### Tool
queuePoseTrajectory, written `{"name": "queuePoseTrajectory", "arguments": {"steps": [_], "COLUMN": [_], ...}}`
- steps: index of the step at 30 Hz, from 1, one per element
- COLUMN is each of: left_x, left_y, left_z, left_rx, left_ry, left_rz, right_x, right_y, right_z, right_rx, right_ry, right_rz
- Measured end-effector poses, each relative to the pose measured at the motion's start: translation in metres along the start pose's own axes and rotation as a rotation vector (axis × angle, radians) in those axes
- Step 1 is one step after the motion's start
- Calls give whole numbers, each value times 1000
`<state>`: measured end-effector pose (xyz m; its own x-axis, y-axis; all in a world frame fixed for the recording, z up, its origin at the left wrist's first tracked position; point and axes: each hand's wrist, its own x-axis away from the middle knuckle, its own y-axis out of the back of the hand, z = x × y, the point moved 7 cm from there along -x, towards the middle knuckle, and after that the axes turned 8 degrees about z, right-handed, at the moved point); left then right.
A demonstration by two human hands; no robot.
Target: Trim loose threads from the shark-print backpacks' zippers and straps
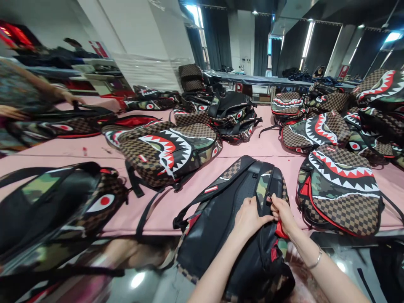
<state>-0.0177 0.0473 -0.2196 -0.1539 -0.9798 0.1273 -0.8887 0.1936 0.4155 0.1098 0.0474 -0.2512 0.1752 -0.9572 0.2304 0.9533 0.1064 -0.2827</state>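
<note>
A backpack (221,227) with a black padded back panel lies at the table's front edge, its back side up and its straps showing. My left hand (251,216) rests on its right-hand shoulder strap (263,189), fingers closed round the strap's edge, thumb pointing right. Close beside it, my right hand (282,212) pinches something small and dark at the strap; the piece is too small to name. The two hands nearly touch. A red patch of the bag shows just below my right hand.
Shark-mouth backpacks lie at the centre left (176,151) and right (347,189) of the pink table (265,147). Another bag (104,202) is at the near left. More bags are piled behind. At the far left, a person's hands (67,94) touch a bag.
</note>
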Motion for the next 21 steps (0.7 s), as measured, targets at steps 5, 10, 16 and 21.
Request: {"name": "queuePoseTrajectory", "arguments": {"steps": [5, 10, 16, 21], "left_x": [-7, 6, 12, 15], "left_y": [4, 6, -6, -15], "left_z": [15, 23, 27, 29], "left_rx": [379, 729, 1146, 1307], "left_ry": [82, 81, 183, 375], "left_rz": [85, 202, 229, 129], "right_x": [1, 12, 28, 42], "right_y": [10, 32, 40, 32], "right_z": [7, 13, 11, 18], "right_rx": [58, 159, 407, 629], "right_ry": [49, 205, 375, 441], "right_rz": [-2, -186, -189, -173]}}
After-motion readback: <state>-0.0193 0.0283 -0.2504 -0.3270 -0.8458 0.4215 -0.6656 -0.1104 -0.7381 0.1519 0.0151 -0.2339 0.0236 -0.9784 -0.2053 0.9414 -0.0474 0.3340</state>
